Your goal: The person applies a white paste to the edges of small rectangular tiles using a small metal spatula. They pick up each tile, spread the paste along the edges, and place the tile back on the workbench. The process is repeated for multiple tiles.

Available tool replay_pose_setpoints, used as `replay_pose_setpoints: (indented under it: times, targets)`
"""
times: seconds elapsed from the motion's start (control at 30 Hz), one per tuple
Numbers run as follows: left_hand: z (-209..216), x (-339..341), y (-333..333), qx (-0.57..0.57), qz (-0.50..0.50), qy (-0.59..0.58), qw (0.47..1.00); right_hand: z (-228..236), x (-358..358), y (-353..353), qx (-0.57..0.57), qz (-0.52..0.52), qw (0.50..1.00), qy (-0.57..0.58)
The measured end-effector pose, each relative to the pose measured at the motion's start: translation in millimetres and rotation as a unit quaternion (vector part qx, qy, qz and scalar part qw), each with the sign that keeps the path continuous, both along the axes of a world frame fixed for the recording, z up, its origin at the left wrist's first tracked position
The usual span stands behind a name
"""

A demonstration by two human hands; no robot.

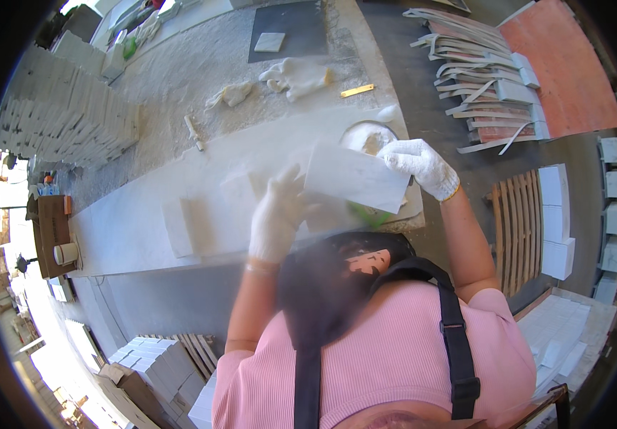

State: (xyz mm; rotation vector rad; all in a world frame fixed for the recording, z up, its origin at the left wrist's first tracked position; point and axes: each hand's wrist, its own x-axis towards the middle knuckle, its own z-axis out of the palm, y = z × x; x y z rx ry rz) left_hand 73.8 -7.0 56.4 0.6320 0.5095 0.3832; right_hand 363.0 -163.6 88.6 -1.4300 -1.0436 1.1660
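Observation:
My right hand [423, 169], in a white knit glove, grips a flat, pale rectangular tile [357, 179] by its right end, above the worktable. Close to the tile's left edge is my gloved left hand [277, 218], its fingers spread and slightly blurred, holding nothing. A round bowl of white powder or paste [366, 136] stands just behind the tile, which partly covers it. Left of my left hand, a pale block or tile stack [177, 229] rests on the white table surface [122, 225]. A blurred pale piece [240, 187] lies behind that hand.
Tall tile stacks [65, 107] stand at the left. Farther back lie white gloves [298, 77], a yellow strip [357, 91] and a dark mat [287, 18] bearing a small tile [270, 42]. Straps [476, 82], a red board [566, 71] and a wooden pallet [516, 232] are at the right.

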Motion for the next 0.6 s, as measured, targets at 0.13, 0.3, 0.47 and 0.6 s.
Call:
replay_pose_setpoints:
  times: [0.13,0.3,0.47,0.6]
  targets:
    - [5.4,11.2,-10.7,-0.082,-0.07,-0.07,0.992,-8.6,2.9,7.0,-0.002,-0.05,0.999,0.004]
    - [4.0,13.5,-22.3,-0.116,-0.043,-0.04,0.991,-31.5,-1.0,11.9,-0.042,-0.124,0.99,-0.045]
    - [2.8,8.3,-24.5,-0.121,-0.036,-0.044,0.991,-42.3,-0.7,15.4,-0.027,-0.12,0.992,0.0]
    - [6.3,6.5,-24.4,-0.125,-0.032,-0.054,0.99,-35.4,-6.2,13.8,-0.024,-0.105,0.993,0.041]
